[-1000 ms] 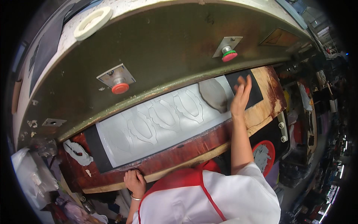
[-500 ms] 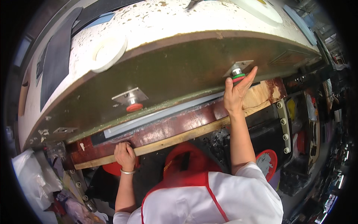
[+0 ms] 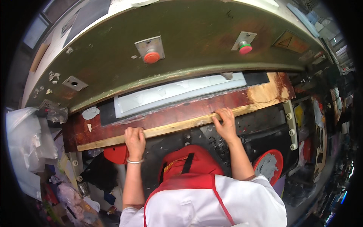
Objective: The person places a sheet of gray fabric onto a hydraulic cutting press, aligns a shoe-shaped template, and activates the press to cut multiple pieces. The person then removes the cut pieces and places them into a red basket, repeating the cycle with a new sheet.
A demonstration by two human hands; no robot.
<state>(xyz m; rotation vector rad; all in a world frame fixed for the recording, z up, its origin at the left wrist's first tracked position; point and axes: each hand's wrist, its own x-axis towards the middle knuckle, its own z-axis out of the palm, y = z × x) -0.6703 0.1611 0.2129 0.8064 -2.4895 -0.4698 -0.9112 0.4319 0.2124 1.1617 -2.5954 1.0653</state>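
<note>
Underneath both grips (image 3: 135,143) (image 3: 227,126), wooden board (image 3: 181,113)

Below and right of the right fingers (image 3: 225,112), a round red plastic tub (image 3: 280,166) holds pale grey scraps (image 3: 267,165); well left of the left fingers (image 3: 133,132) is a crumpled translucent plastic bag (image 3: 24,140)

Under the hands (image 3: 135,143) (image 3: 227,125), the wooden edge (image 3: 177,128) is pale yellow; beyond them, the board (image 3: 211,105) is mottled reddish-brown, the machine front (image 3: 196,41) olive-green.
</note>
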